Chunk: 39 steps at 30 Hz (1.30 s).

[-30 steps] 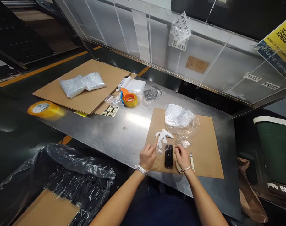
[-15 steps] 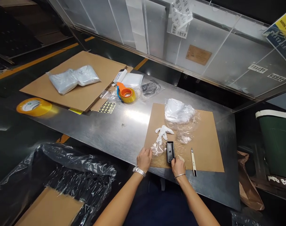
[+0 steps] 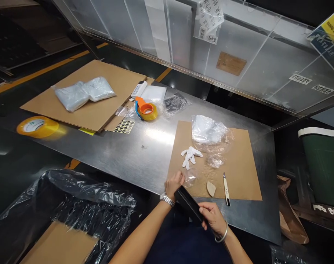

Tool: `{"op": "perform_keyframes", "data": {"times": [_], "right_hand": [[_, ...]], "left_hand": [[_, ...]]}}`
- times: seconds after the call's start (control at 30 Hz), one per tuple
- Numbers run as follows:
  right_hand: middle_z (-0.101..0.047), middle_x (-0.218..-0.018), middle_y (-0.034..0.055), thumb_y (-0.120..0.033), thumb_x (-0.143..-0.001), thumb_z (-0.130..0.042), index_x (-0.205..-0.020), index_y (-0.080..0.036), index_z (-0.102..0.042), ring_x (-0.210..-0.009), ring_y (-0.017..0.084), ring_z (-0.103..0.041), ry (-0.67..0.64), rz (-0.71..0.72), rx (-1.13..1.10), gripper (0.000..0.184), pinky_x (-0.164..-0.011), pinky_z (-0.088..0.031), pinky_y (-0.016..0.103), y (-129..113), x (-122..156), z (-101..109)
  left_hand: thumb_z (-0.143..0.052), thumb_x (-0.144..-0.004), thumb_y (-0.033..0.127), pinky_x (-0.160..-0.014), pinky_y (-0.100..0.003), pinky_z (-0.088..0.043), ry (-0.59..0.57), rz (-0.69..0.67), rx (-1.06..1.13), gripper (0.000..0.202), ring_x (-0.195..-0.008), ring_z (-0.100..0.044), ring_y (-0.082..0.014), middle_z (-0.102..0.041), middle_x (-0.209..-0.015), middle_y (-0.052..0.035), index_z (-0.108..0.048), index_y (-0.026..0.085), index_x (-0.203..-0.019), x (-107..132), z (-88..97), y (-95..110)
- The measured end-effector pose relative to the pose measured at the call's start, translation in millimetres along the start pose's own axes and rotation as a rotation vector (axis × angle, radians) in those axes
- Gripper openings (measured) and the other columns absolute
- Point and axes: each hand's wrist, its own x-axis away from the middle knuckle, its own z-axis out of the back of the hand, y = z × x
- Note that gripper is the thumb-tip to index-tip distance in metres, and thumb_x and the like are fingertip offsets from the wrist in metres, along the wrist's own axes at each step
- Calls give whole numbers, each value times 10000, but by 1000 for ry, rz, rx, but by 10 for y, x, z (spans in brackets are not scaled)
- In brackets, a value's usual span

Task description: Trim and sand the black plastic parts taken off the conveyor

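My right hand (image 3: 214, 218) grips one end of a black rectangular box-like piece (image 3: 190, 205), held tilted in front of my body, off the near edge of the table. My left hand (image 3: 174, 184) has its fingers curled at the edge of a small clear plastic bag (image 3: 191, 178) lying on the cardboard sheet (image 3: 241, 165). Just beyond that bag lie white gloves (image 3: 191, 156). A small beige wedge-shaped piece (image 3: 211, 189) rests on the cardboard, left of a white craft knife (image 3: 226, 189).
Crumpled clear bags (image 3: 209, 132) lie at the cardboard's back. An orange tape dispenser (image 3: 146, 109), a sticker sheet (image 3: 124, 126) and stacked cardboard (image 3: 106, 113) with wrapped packs (image 3: 84, 93) are left on the metal table (image 3: 139, 157). A lined bin (image 3: 92, 183) stands below left.
My right hand has lifted the black piece off the cardboard toward my body and tilted it, uncovering the beige piece. My left hand has shifted slightly right along with the small clear bag.
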Motion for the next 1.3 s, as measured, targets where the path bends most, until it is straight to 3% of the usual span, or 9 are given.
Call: {"op": "perform_keyframes", "data": {"times": [0.13, 0.27, 0.5, 0.63, 0.8, 0.93, 1.1, 1.17, 1.3], "right_hand": [[-497, -498, -17, -552, -720, -449, -868, -97, -636, -318, 59, -414, 69, -12, -52, 514, -293, -302, 165, 129, -109, -21], [-452, -451, -38, -504, -737, -412, -852, -101, -629, -321, 66, -408, 163, -7, -3, 472, -300, -298, 165, 247, -184, 3], [-456, -438, -39, -330, -752, -396, -718, -133, -631, -363, 89, -480, 249, 28, 230, 308, -352, -321, 169, 244, -259, -22], [-461, -408, -41, -286, -752, -375, -639, -149, -628, -348, 94, -473, 207, 50, 365, 309, -367, -303, 181, 270, -341, 20], [-564, -549, 9, -228, -735, -418, -649, -168, -638, -556, 130, -539, 309, 150, 569, 244, -524, -343, 213, 341, -364, 26], [-614, -717, 57, -212, -750, -427, -817, -186, -656, -663, 156, -560, 362, 212, 659, 240, -607, -357, 238, 364, -329, -65], [-618, -774, 68, -224, -782, -441, -923, -181, -646, -725, 155, -568, 404, 245, 638, 253, -653, -380, 239, 346, -380, -82], [-614, -732, 49, -240, -814, -436, -887, -166, -642, -699, 140, -565, 434, 223, 587, 230, -636, -394, 237, 351, -444, -54], [-498, -526, -57, -349, -881, -436, -722, -131, -571, -448, 64, -468, 474, 125, 451, 302, -471, -393, 205, 394, -577, -112]], "left_hand": [[-423, -841, 322, -530, -228, -320, -60, -70, 52, 188, -618, -569, -140, -622, -684, -6, -563, 202, -807, 21, 16, -24], [-393, -852, 274, -593, -231, -374, -107, -124, 97, 186, -693, -592, -146, -639, -758, -22, -554, 196, -903, 95, 6, -87], [-327, -870, 195, -621, -237, -408, -185, -124, 122, 255, -719, -631, -156, -677, -782, -31, -561, 203, -972, 237, -235, -152], [-310, -875, 179, -609, -250, -412, -175, -87, 85, 274, -698, -627, -165, -674, -779, -50, -556, 182, -996, 293, -354, -211], [-348, -856, 191, -666, -316, -421, -120, -118, -6, 239, -759, -590, -216, -621, -795, -88, -581, 168, -905, 314, -362, -266], [-305, -871, 194, -723, -327, -425, -90, -236, -13, 262, -812, -554, -207, -583, -814, -77, -567, 175, -865, 276, -353, -232], [-358, -855, 181, -719, -289, -435, -124, -443, 34, 225, -787, -555, -170, -588, -777, -41, -579, 212, -828, 319, -319, -174], [-371, -844, 169, -697, -287, -439, -109, -454, 46, 209, -759, -560, -169, -589, -753, -41, -573, 206, -808, 328, -282, -187], [-334, -843, 139, -588, -287, -429, -19, -354, 54, 217, -646, -559, -169, -576, -692, -45, -538, 180, -781, 274, -195, -188]]}}
